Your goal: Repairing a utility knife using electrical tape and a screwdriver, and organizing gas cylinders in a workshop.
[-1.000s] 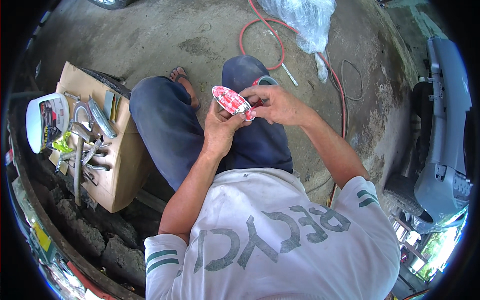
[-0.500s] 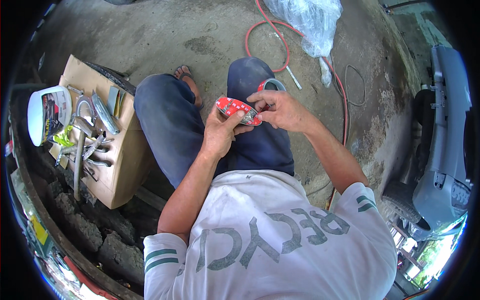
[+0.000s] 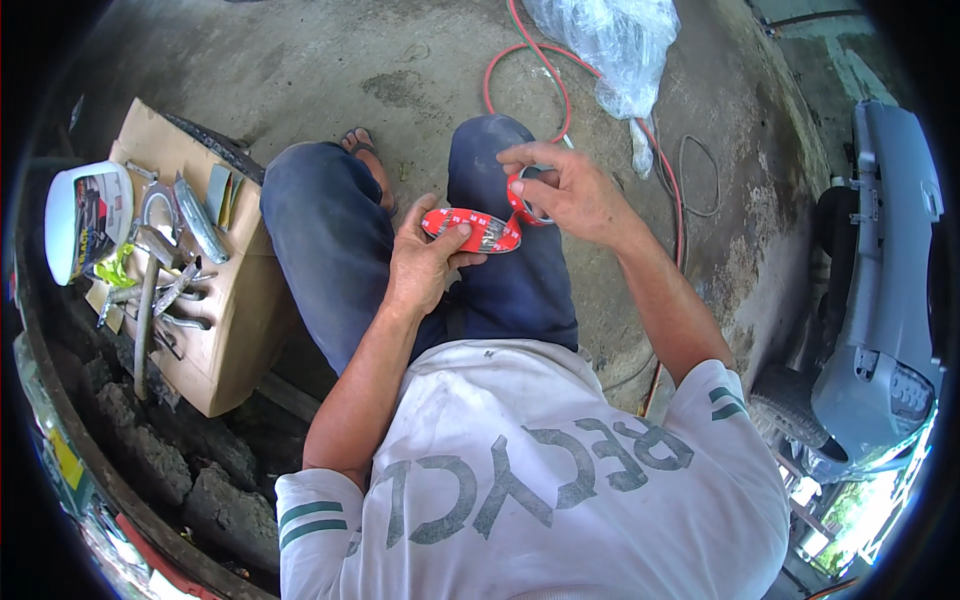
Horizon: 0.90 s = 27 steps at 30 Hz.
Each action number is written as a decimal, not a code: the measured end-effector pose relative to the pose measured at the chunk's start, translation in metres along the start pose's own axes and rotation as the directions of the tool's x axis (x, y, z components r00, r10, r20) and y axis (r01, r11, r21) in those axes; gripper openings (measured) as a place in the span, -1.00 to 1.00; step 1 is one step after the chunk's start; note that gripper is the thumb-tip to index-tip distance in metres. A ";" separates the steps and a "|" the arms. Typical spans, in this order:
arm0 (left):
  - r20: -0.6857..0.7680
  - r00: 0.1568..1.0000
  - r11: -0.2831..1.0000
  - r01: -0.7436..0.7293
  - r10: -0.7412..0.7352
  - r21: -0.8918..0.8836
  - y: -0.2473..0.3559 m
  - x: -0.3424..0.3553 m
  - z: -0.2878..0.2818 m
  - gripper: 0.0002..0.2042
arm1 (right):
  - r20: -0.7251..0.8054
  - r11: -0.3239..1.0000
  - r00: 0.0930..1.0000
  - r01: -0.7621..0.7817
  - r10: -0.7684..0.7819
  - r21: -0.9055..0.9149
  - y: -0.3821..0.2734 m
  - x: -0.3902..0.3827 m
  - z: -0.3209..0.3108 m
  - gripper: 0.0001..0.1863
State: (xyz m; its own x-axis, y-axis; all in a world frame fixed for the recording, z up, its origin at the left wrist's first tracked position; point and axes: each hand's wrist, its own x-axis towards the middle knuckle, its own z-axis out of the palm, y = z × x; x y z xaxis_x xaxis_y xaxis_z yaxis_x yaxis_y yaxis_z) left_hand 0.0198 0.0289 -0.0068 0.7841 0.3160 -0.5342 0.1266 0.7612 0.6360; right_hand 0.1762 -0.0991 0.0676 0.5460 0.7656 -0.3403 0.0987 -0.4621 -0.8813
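Observation:
My left hand [image 3: 418, 268] is closed around a flat oval piece [image 3: 493, 236], thumb on top. Red-backed tape runs along the oval's rim, and a silvery middle shows between the strips. To its right, my right hand [image 3: 582, 198] grips a roll of red-backed double-sided tape [image 3: 526, 211], with the fingers curled over its ring. The roll's red edge comes close to the oval's upper right end, where a strip seems to join the two. Both hands are above my knees in dark trousers [image 3: 335, 250].
At left, a cardboard box [image 3: 240, 330] carries a hammer [image 3: 147, 320], other hand tools and a white tub [image 3: 75, 225]. A red hose [image 3: 490, 80] and clear plastic sheeting [image 3: 610, 50] lie on the concrete floor ahead. A grey car bumper [image 3: 875, 300] stands at right.
My right hand has gone from pinching at the oval's right end to gripping the tape roll, which was on my knee. The oval has turned flatter in my left hand.

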 end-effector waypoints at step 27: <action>0.496 0.868 0.979 -0.077 -0.029 0.191 -0.052 0.063 -0.007 -0.48 | 0.407 0.562 0.825 0.564 -0.391 -0.605 -0.180 0.176 0.266 -0.65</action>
State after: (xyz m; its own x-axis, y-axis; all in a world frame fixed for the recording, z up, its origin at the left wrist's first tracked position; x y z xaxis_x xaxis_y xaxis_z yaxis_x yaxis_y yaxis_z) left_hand 0.0581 0.0135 -0.0777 0.9782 -0.0284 -0.2057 0.1797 0.6128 0.7696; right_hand 0.0334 0.2381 0.0792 0.0737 0.9949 -0.0692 0.8668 -0.0983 -0.4889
